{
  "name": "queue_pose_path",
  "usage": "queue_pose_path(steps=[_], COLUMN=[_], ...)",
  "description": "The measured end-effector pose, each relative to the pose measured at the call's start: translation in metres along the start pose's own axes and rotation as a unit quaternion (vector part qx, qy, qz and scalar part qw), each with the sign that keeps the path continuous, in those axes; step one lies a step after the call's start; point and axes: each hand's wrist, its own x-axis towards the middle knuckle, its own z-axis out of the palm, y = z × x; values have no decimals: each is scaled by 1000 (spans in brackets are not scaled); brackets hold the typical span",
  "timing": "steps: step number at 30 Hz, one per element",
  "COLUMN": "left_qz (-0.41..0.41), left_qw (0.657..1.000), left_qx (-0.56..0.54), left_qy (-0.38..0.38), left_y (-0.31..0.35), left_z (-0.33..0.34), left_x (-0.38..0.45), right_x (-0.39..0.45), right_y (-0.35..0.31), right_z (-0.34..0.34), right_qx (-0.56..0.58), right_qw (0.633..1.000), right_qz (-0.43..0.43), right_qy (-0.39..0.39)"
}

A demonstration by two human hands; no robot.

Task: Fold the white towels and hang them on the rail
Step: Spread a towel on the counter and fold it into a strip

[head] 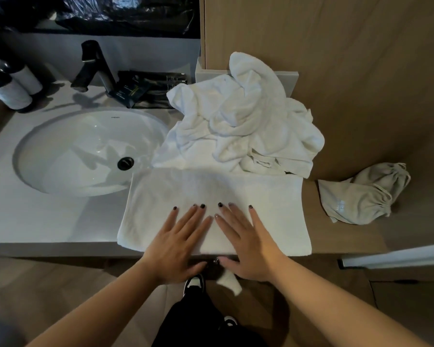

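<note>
My left hand (176, 242) and right hand (246, 242) press flat, fingers spread, on the folded towel (273, 209) at the worktop (35, 221) edge. It looks soft, limp, light; I'd lift it by the folded edges.

We see small lettering on the sink (90, 151) rim, print on the drawstring bag (361, 196) and the dark packets (133, 92), all too small to read.
</note>
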Motion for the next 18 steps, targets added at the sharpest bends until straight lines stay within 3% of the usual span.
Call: queue_pose_path(steps=[6,11,15,18], left_qz=[-42,-9,-4,-6], left_qw=[997,997,997,997], left_qx=[57,70,61,51], left_qy=[-20,34,57,62], left_y=[15,9,-2,-12], left_z=[-7,-16,-25,-36], left_x=[3,-9,-19,-26], right_x=[-4,-22,-35,-45], right_y=[-9,0,18,33], right_z=[7,-1,-22,-33], right_qx=[-126,-146,-48,-3], right_qw=[991,989,999,999], right_qz=[8,-16,-1,-3], right_qy=[-34,-28,-9,-40])
